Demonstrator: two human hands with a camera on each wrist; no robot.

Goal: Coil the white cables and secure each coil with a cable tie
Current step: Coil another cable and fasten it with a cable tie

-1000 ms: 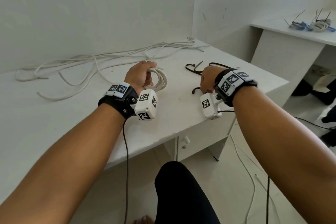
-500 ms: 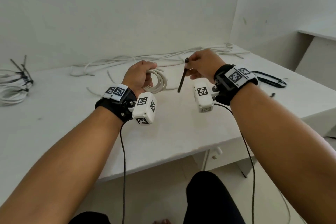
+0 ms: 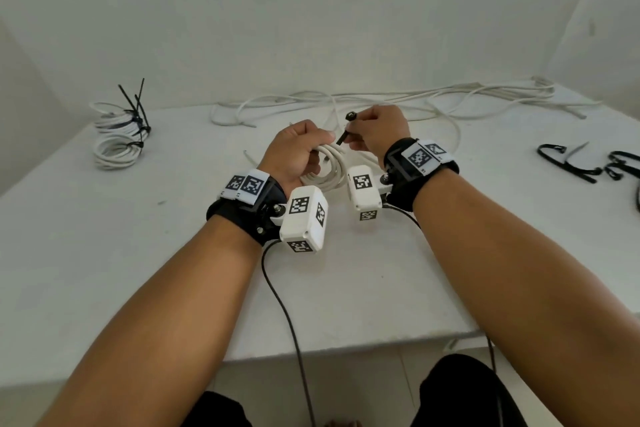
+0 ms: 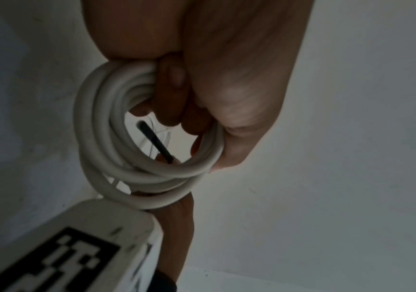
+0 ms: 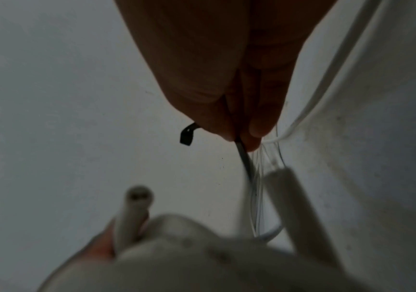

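My left hand [image 3: 300,148] grips a coil of white cable [image 3: 329,168] just above the white table [image 3: 138,236]. In the left wrist view the fingers curl round the coil's [image 4: 117,138] loops, and a black cable tie [image 4: 155,142] shows through its middle. My right hand [image 3: 375,130] pinches that black cable tie [image 3: 344,137] just right of the coil, with the tie's head [image 3: 351,115] sticking up. The right wrist view has the tie [image 5: 244,158] running down from the pinching fingertips [image 5: 251,136] towards the blurred coil.
Loose white cables [image 3: 398,100] sprawl along the table's back edge. Tied coils [image 3: 117,135] with black tie tails stand stacked at the far left. More black cable ties [image 3: 588,163] lie at the right. The table's front edge runs below my forearms.
My right hand took a black tie from the pile at the right and brought it left to the coil. The left hand kept hold of the coil; the head turned left.
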